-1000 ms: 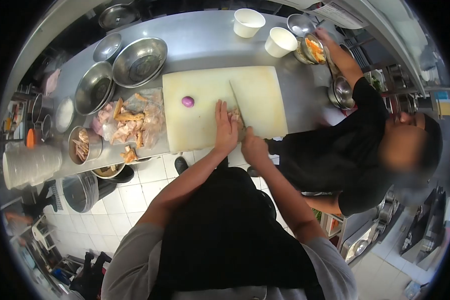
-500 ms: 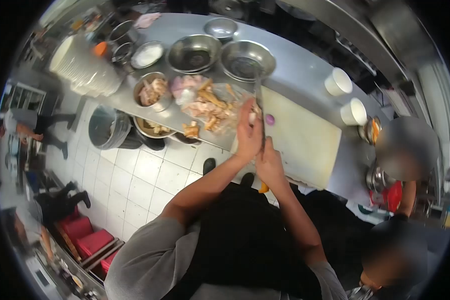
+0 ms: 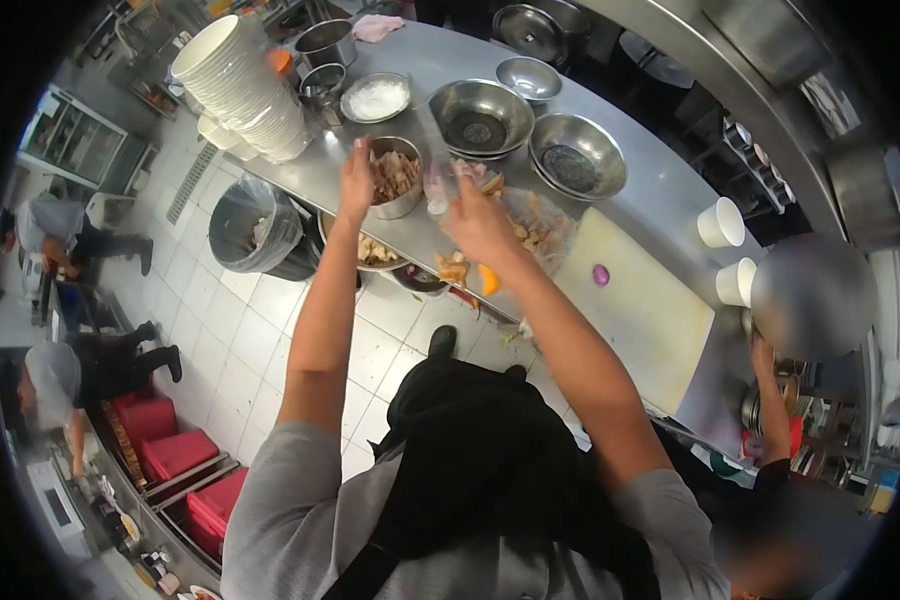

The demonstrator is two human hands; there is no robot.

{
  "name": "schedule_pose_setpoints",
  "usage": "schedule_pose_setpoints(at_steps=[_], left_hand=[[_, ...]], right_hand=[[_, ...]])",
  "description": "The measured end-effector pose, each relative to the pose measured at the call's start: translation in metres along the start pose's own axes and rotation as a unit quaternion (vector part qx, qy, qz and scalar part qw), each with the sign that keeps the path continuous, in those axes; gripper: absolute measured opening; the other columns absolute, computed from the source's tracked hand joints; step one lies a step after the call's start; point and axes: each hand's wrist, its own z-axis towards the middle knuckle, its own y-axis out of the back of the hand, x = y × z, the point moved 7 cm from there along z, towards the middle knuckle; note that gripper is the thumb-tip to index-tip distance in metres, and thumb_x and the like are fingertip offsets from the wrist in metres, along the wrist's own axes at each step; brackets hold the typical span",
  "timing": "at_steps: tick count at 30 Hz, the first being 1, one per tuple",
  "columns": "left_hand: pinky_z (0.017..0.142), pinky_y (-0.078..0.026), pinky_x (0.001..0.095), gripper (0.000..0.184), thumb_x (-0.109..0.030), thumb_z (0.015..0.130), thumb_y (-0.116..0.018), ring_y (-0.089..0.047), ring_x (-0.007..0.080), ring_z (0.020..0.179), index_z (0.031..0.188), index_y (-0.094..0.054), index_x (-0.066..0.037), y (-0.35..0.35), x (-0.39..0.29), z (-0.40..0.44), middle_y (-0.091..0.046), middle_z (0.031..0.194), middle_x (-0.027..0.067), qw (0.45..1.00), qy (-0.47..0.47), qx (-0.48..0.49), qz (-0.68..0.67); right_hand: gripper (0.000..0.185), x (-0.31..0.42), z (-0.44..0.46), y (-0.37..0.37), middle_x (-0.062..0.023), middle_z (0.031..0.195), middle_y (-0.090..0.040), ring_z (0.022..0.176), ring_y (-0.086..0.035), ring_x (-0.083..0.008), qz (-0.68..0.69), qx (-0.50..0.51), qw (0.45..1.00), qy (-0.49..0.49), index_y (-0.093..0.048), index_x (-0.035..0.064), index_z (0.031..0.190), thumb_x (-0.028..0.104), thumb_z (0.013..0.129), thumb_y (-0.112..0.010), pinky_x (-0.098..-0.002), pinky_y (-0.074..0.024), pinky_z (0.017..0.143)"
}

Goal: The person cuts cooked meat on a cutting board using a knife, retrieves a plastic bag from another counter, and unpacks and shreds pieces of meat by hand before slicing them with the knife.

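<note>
1. The left hand is at upper centre-left of the frame, at the left side of a steel pot; its fingers point upward, straightened and gripping nothing. Whether they touch the rim is hard to tell.
2. The right hand is at upper centre, its fingers wrapped around the handle of a knife, whose motion-blurred blade points to the top of the frame, right of the pot.
3. Inside the pot lie cut meat pieces.
4. Beyond the right hand, more meat lies on clear plastic, next to the white cutting board.
5. A peeled purple onion sits near the board's upper left edge.
6. Above the pot, on the steel worktop, stands a bowl of white contents; two wide steel bowls are farther right.
7. At the right edge, a co-worker's arm reaches upward.
</note>
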Motion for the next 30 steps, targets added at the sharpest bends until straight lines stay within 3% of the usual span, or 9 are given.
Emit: schedule_pose_setpoints(at_steps=[2,4,7,12,16,18,22,27,30], left_hand=[[0.103,-0.041,0.0361,0.053,-0.039,0.103,-0.036,-0.057,0.0275,0.115,0.128,-0.051,0.006,0.008,-0.010,0.008,-0.059,0.122,0.0182,0.987,-0.033,0.028,-0.155],[0.089,-0.048,0.0307,0.037,-0.024,0.101,-0.047,-0.062,0.0207,0.099,0.123,-0.054,0.006,0.013,-0.050,-0.009,-0.065,0.111,0.0157,0.986,-0.062,0.044,-0.150],[0.081,-0.049,0.0301,0.025,-0.012,0.096,-0.052,-0.063,0.0174,0.093,0.115,-0.060,0.002,-0.027,-0.095,-0.079,-0.066,0.108,0.0113,0.981,-0.071,0.179,0.030],[0.079,-0.049,0.0340,0.028,-0.005,0.084,-0.060,-0.062,0.0277,0.092,0.111,-0.063,-0.002,-0.127,-0.079,-0.173,-0.064,0.105,0.0137,0.886,-0.212,0.403,0.081],[0.079,-0.049,0.0408,0.031,-0.007,0.082,-0.063,-0.060,0.0320,0.091,0.113,-0.062,-0.002,-0.170,-0.072,-0.192,-0.062,0.100,0.0161,0.854,-0.269,0.393,0.209],[0.082,-0.047,0.0441,0.035,-0.006,0.080,-0.062,-0.058,0.0341,0.092,0.115,-0.060,-0.002,-0.185,-0.081,-0.205,-0.059,0.095,0.0167,0.878,-0.206,0.396,0.175],[0.085,-0.046,0.0453,0.040,-0.002,0.077,-0.059,-0.057,0.0357,0.096,0.117,-0.059,-0.001,-0.222,-0.090,-0.255,-0.059,0.100,0.0181,0.875,-0.287,0.343,0.183],[0.090,-0.045,0.0443,0.040,0.000,0.078,-0.056,-0.052,0.0362,0.106,0.118,-0.057,0.003,-0.231,-0.101,-0.296,-0.057,0.110,0.0184,0.833,-0.347,0.407,0.139],[0.089,-0.044,0.0433,0.033,-0.002,0.078,-0.059,-0.051,0.0371,0.104,0.111,-0.061,0.002,-0.206,-0.091,-0.277,-0.057,0.107,0.0174,0.895,-0.280,0.346,0.015]], right_hand=[[0.030,-0.027,-0.017,0.016,-0.0316,0.092,-0.061,0.091,-0.059,-0.0478,0.013,-0.013,1.000,-0.015,-0.046,-0.0016,0.114,0.019,0.092,-0.047,-0.0536,-0.0448,0.078],[0.029,-0.055,-0.049,0.039,-0.0320,0.091,-0.061,0.089,-0.058,-0.0489,0.002,-0.035,0.999,-0.042,-0.046,-0.0004,0.114,0.018,0.092,-0.047,-0.0533,-0.0450,0.077],[0.027,-0.136,-0.124,0.064,-0.0086,0.065,-0.053,0.049,-0.051,-0.0169,0.092,-0.037,0.982,-0.158,-0.046,0.0039,0.118,0.019,0.095,-0.047,-0.0328,-0.0426,0.045],[0.019,-0.164,-0.246,0.100,-0.0045,0.059,-0.049,0.046,-0.045,-0.0091,0.203,-0.103,0.913,-0.340,-0.042,0.0014,0.103,0.018,0.095,-0.049,-0.0290,-0.0367,0.039],[0.018,-0.185,-0.302,0.098,-0.0054,0.059,-0.049,0.047,-0.046,-0.0112,0.185,-0.100,0.907,-0.366,-0.041,0.0020,0.102,0.017,0.095,-0.049,-0.0295,-0.0380,0.041],[0.027,-0.192,-0.320,0.089,-0.0036,0.059,-0.048,0.043,-0.044,-0.0104,0.210,-0.090,0.888,-0.400,-0.042,0.0024,0.119,0.020,0.098,-0.047,-0.0285,-0.0379,0.041],[0.019,-0.174,-0.315,0.088,-0.0073,0.062,-0.052,0.049,-0.048,-0.0126,0.218,-0.073,0.890,-0.394,-0.045,0.0011,0.104,0.018,0.096,-0.047,-0.0304,-0.0402,0.045],[0.020,-0.149,-0.276,0.098,-0.0205,0.063,-0.056,0.059,-0.059,-0.0377,0.064,-0.028,0.951,-0.301,-0.043,0.0006,0.100,0.019,0.095,-0.048,-0.0463,-0.0444,0.058],[0.022,-0.157,-0.250,0.093,-0.0206,0.062,-0.057,0.056,-0.058,-0.0363,-0.002,-0.029,0.971,-0.237,-0.046,-0.0007,0.104,0.019,0.094,-0.049,-0.0442,-0.0438,0.055]])
